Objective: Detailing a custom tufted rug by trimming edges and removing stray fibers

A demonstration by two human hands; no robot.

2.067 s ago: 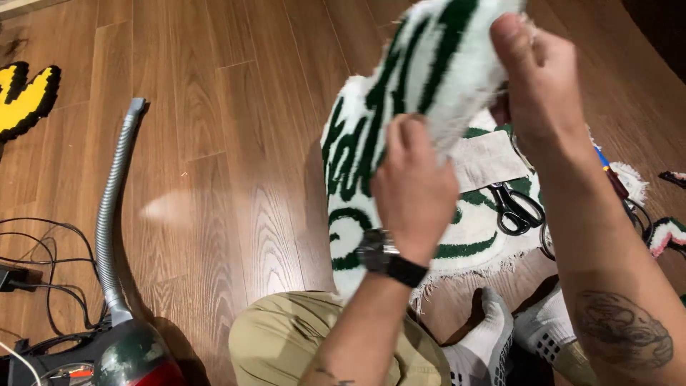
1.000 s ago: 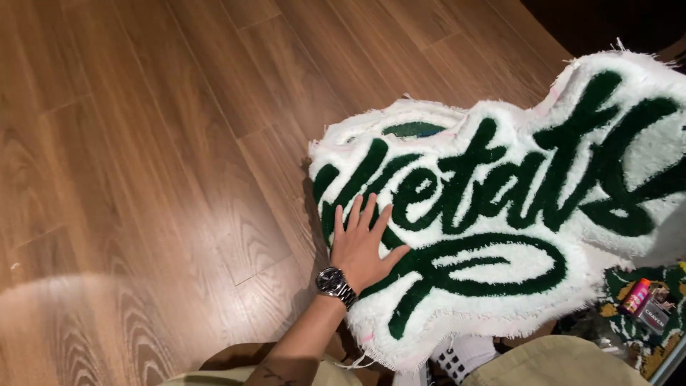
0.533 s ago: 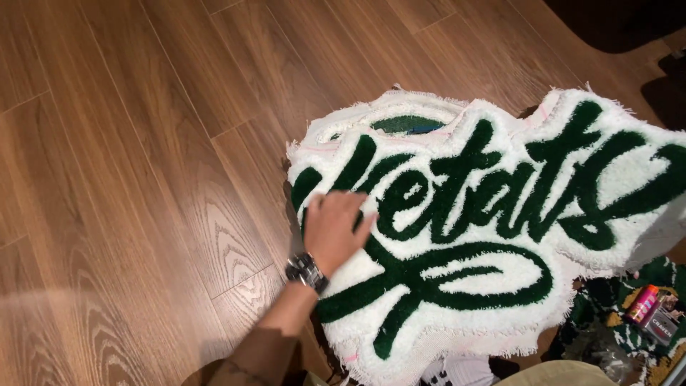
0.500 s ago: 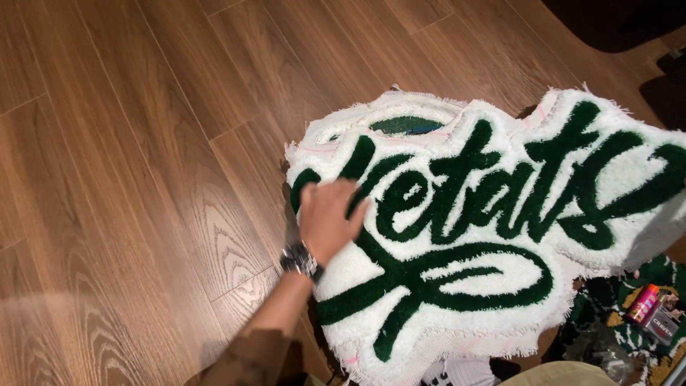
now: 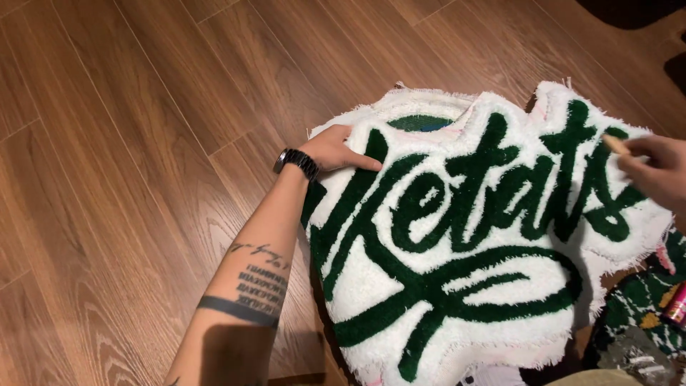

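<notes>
On the wooden floor, left hand presses tufted rug

A brown wooden floor carries a white-and-green tufted rug.

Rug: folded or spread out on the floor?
Spread flat, pile up: the rug lies open on the wood floor, its whole design showing.

Tufted rug: white pile with dark green script lettering and a sweeping green underline, faint pink along the frayed edge. Floor: warm brown wood planks with darker grain. Wristwatch on left hand: black; forearm tattoos dark grey-black, one a solid band; scraps at lower right green, white, pink.
</notes>
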